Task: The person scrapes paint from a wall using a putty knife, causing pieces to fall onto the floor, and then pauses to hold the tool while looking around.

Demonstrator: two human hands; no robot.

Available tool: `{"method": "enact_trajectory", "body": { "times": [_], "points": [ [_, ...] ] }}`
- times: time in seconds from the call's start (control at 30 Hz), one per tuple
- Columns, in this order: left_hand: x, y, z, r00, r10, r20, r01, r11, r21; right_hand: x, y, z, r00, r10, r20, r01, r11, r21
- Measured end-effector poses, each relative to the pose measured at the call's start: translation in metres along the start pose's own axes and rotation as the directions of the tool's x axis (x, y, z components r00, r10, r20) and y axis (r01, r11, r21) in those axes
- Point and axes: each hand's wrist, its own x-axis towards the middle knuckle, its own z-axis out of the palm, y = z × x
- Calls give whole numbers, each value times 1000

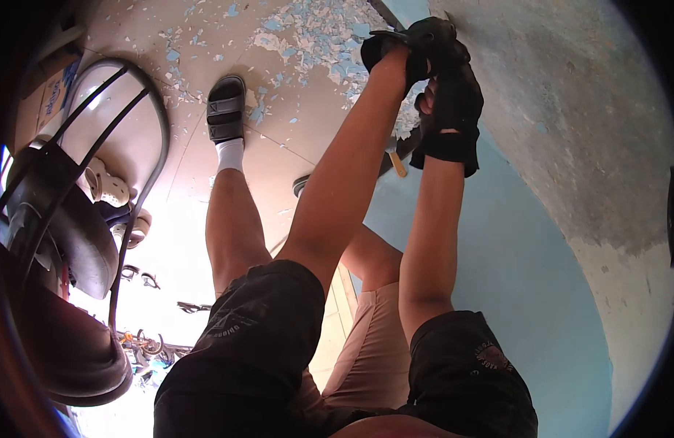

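Note:
My left hand point(417, 47), in a black fingerless glove, is up against the base of the wall, its fingers curled. Right beside it, slightly closer to me, my right hand point(451, 106) wears a matching glove and has bent fingers. The two hands overlap in this view, and I cannot tell what they grip between them. Grey bare plaster of the wall point(563, 109) lies just right of my hands, bordered by light blue paint. Under my right wrist shows a yellowish handle point(398, 164) joined to a dark part.
Blue and white paint flakes point(307, 44) litter the tiled floor point(183, 109). My left foot wears a black slide sandal point(226, 109). At left are a metal-framed chair point(158, 109), a cardboard box point(48, 98) and beige clogs point(107, 182). Bicycles point(143, 343) stand in bright light.

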Motion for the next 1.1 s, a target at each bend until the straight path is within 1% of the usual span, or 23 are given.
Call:
{"method": "enact_trajectory", "body": {
  "times": [0.03, 0.07, 0.1, 0.13, 0.17, 0.2, 0.23, 0.27, 0.3, 0.33, 0.37, 0.4, 0.47, 0.5, 0.57, 0.7, 0.77, 0.9, 0.93, 1.0, 1.03, 1.07, 1.1],
  "points": [
    [-3, 0, -5, 1000, -18, 19, 18, 1000, 12, 1, -2, 3, 984, 170, 49, -173, 982, 78],
    [-2, 1, -9, 999, -31, 34, 31, 999, 22, 8, 14, 8, 994, 100, 41, -100, 995, 6],
    [-3, 2, -13, 998, -44, 51, 42, 999, 32, 23, 40, 20, 984, -174, 24, 176, 967, -182],
    [-4, 1, -17, 998, -42, 53, 41, 999, 30, 40, 64, 28, 820, -572, 20, 507, 711, -488],
    [-1, 1, -26, 996, 42, 79, -50, 994, 100, 54, 73, 34, 514, -857, 32, 625, 349, -698],
    [-5, 1, -28, 985, 118, 122, -137, 977, 162, 44, 65, 27, 469, -880, 78, 621, 266, -737],
    [-5, 1, -13, 988, 150, -32, -145, 982, 123, 33, 55, 21, 421, -899, 124, 611, 180, -771],
    [-2, -1, 7, 988, 151, -34, -146, 982, 122, 9, 23, 9, 819, -572, -46, 529, 784, -324],
    [-1, -4, 29, 990, 76, -120, -65, 993, 94, 8, 14, 7, 939, -341, 28, 342, 939, -21],
    [-11, -11, 45, 984, -57, -167, 71, 994, 79, 6, 6, 5, 991, -86, 99, 60, 968, 243],
    [-21, -18, 61, 958, -191, -212, 206, 977, 52, 20, 14, 1, 962, 164, 217, -213, 951, 222],
    [-30, -26, 78, 914, -319, -253, 333, 943, 15, 30, 26, 7, 949, 225, 222, -265, 949, 172],
    [-21, -30, 18, 993, -118, 3, 118, 993, 20, 72, 89, 39, 989, -96, 114, 118, 971, -206],
    [-13, -25, -10, 972, 153, 180, -200, 939, 280, 81, 109, 48, 978, -194, 78, 210, 915, -344],
    [-8, -14, -8, 985, 122, 118, -139, 980, 145, 45, 78, 33, 977, -199, 76, 213, 893, -396],
    [-4, 19, 36, 997, 28, -75, -25, 999, 37, -6, -3, -19, 991, 132, 12, -125, 965, -232],
    [-3, 17, 40, 991, 69, -116, -61, 995, 76, 3, 17, -14, 1000, 9, 9, -7, 976, -218],
    [-9, 3, 14, 972, -224, 65, 230, 968, -105, 28, 60, 20, 990, -141, -10, 137, 977, -166],
    [-7, -3, 17, 974, -219, 61, 224, 969, -103, 23, 54, 22, 993, -118, -27, 115, 988, -103],
    [-11, 11, 0, 979, 197, 53, -204, 949, 239, 9, 39, 13, 994, -106, -33, 106, 994, -1],
    [-8, 28, -17, 986, 168, -12, -166, 981, 98, 2, 36, 7, 991, -128, -41, 129, 992, 19],
    [-2, 35, -10, 994, -75, 75, 85, 986, -143, 2, 41, 3, 996, -85, 13, 75, 933, 353],
    [-4, 30, -2, 997, -72, 7, 72, 977, -200, 2, 41, 4, 996, -71, 50, 36, 863, 504]
  ]
}}
